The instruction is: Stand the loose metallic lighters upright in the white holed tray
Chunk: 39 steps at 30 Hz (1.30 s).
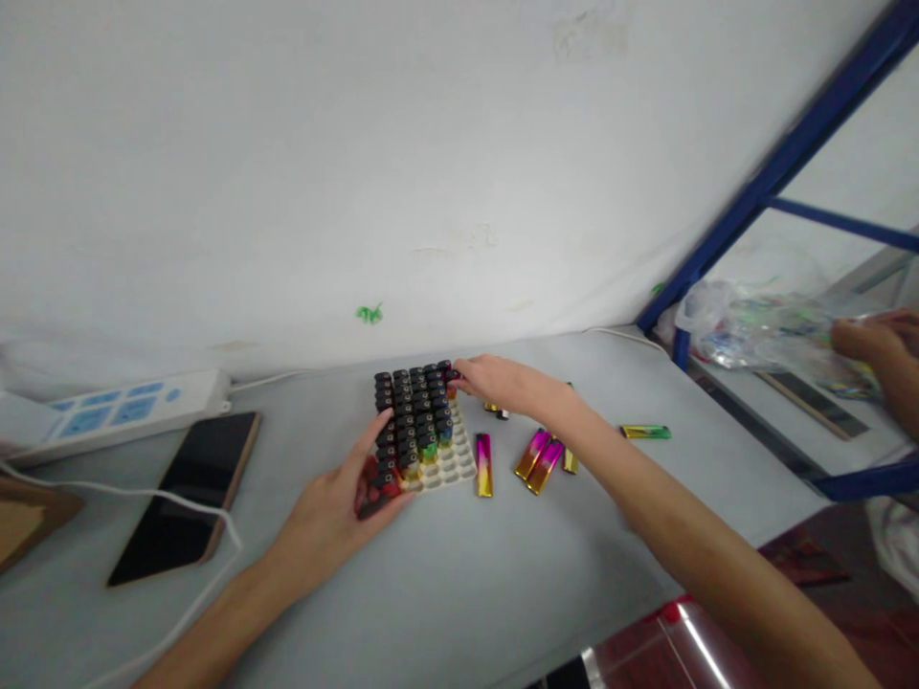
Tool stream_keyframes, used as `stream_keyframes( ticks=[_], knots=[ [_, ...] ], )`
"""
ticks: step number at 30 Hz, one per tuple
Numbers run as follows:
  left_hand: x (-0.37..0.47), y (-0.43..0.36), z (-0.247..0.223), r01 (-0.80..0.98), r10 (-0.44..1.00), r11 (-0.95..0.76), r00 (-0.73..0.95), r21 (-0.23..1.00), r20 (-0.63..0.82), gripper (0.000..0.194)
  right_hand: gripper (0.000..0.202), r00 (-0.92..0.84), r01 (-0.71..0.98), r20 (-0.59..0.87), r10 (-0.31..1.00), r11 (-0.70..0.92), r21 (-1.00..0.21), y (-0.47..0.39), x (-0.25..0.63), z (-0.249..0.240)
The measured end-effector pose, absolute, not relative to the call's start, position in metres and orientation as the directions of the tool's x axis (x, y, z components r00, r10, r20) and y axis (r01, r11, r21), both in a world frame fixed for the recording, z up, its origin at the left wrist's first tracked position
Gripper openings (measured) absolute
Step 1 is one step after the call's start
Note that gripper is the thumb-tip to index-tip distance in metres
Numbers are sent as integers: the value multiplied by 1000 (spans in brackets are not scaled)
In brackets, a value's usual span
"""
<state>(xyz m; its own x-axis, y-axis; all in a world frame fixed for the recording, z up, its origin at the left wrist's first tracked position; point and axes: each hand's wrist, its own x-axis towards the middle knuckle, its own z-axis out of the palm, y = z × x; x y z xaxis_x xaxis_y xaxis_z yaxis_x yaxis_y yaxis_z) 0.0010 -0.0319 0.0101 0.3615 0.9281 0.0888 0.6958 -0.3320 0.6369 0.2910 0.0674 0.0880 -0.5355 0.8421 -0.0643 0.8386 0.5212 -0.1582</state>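
A white tray [457,469] with rows of small holes lies on the table, many of its holes filled with upright lighters [409,407] that show black tops and shiny coloured bodies. My left hand [330,502] grips the near left corner, its index finger along the lighters and its thumb at the front edge. At the far right corner, my right hand [495,385] pinches a lighter [452,379] at the last column; its lower part is partly hidden. To the right of the tray lies a loose purple and gold lighter [483,466].
More lighters [540,459] lie under my right forearm, and a green and gold one [644,433] farther right. A phone [187,498], white cable [144,490] and power strip [136,411] are at left. Another person's hand [876,340] is by plastic bags [761,325] beyond the blue frame [747,206].
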Motion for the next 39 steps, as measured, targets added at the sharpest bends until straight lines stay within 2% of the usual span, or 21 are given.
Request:
stream_keyframes(
  ticks=[2,4,8,11,14,17,22,27,29,31,33,36,39],
  knots=[
    [2,-32,13,697,928,-328,363,637,81,101,33,-515,853,-57,855,506,-127,71,290,85],
    [3,-32,15,693,926,-331,368,641,80,101,35,-516,848,-31,856,506,-159,73,292,81],
    [3,-31,13,678,922,-346,373,649,103,101,31,-515,780,45,856,490,-390,62,313,73],
    [2,-30,12,673,920,-355,374,649,115,102,23,-404,785,78,911,389,-482,41,331,69],
    [1,-30,12,662,918,-362,377,656,127,102,17,-339,819,-11,941,289,-496,15,336,66],
    [0,-30,10,654,916,-362,380,664,126,101,12,-333,834,-71,940,259,-487,-8,326,64],
    [-3,-31,1,669,921,-363,364,649,141,103,28,-305,893,-171,937,219,-393,-22,303,58],
    [-1,-30,4,663,921,-364,362,654,146,101,41,-253,883,-119,960,179,-434,-15,299,50],
    [2,-30,9,666,923,-357,360,655,136,102,32,-238,852,-64,969,177,-493,-11,303,50],
    [3,-31,14,674,925,-351,360,650,125,102,6,-254,777,-18,967,193,-599,-8,308,52],
    [3,-31,15,683,926,-346,359,643,117,100,23,-268,651,30,963,204,-732,-6,312,53],
    [2,-32,15,692,927,-332,365,641,86,99,22,-242,349,59,969,144,-926,-5,312,51],
    [1,-32,14,700,929,-325,363,636,75,98,25,-225,63,38,974,54,-997,-4,303,47]
  ],
)
